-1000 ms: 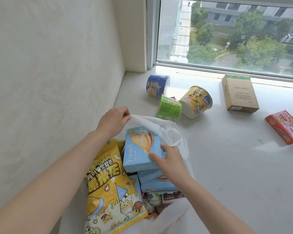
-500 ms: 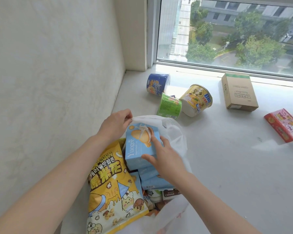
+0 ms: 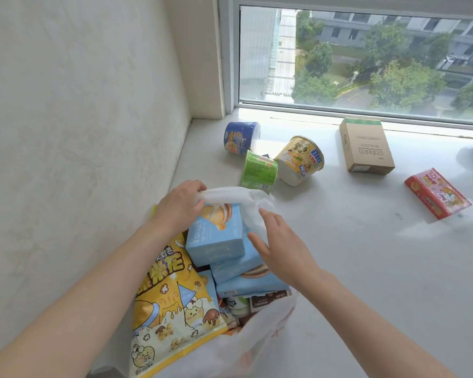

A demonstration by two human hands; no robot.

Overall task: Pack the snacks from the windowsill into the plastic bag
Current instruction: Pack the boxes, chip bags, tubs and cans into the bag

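From the head view, my left hand point(image 3: 180, 205) is at the far rim of the bag point(image 3: 230, 193). Its fingers are curled round a bunched strip of the white plastic and hold the mouth up. My right hand point(image 3: 280, 249) grips nothing. Its fingers are straight and loose, lying against the bag's right wall just beside the top blue box point(image 3: 216, 237). That box sits inside the bag on two more like it, with the popcorn point(image 3: 170, 298) to their left.

The rest of the snacks are out on the windowsill point(image 3: 352, 268), all ahead of the bag and off to my right. The green cup point(image 3: 258, 171) is nearest, just past the rim I am holding. It lies on its side, and its long axis seems to run roughly away from me. The yellow cup point(image 3: 301, 159) lies tipped over against it on the right, and the blue cup point(image 3: 241, 137) lies on its side further back toward the corner. The brown box point(image 3: 366, 144) lies flat near the window. The red box point(image 3: 436, 193) lies well apart at the right, its long axis slanting toward me.

As I judge it, the next reach belongs to my right hand. It is free, and it is on the side where the snacks lie. My left hand is a shade closer to the green cup, but it has to keep the mouth open. The cup's round side faces up, so my fingers could close across its width from above. The yellow cup may roll once the green cup is lifted away.
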